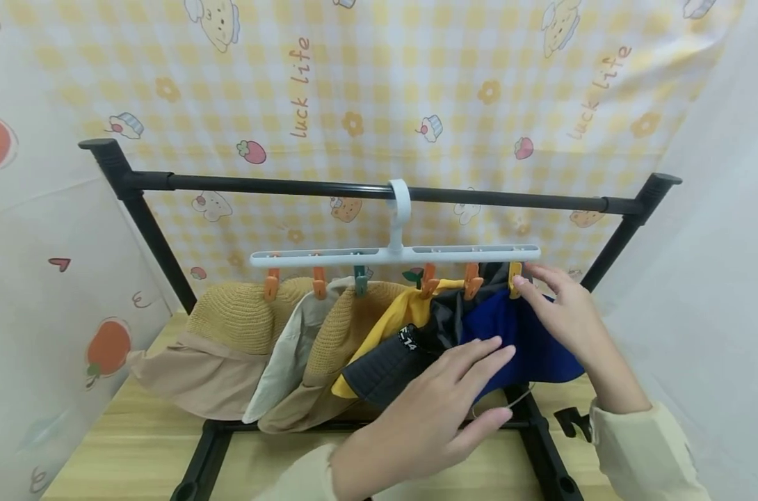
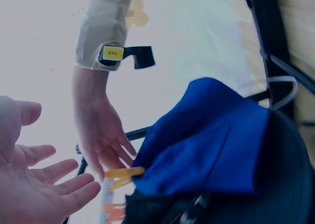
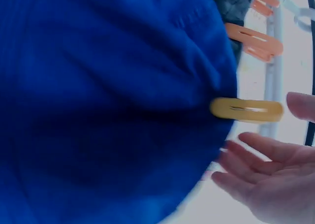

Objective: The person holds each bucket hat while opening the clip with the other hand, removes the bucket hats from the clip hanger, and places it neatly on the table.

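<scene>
A blue hat (image 1: 529,341) hangs by a yellow clip (image 1: 514,280) at the right end of a pale hanger (image 1: 329,257). Beside that clip is my right hand (image 1: 567,306); the right wrist view has its thumb and fingers spread apart around the clip's end, holding nothing. My left hand (image 1: 435,403) hovers before the hats with straight, spread fingers and nothing in them. Left of the blue hat, a black hat (image 1: 448,316) hangs from an orange clip (image 1: 473,281), overlapping a yellow hat with a dark brim (image 1: 382,369).
The hanger hooks over the black rail (image 1: 260,186) of a stand on a wooden table (image 1: 135,417). Further left hang a white hat (image 1: 291,341) and straw hats with beige brims (image 1: 229,320). A patterned curtain (image 1: 379,83) closes off the back.
</scene>
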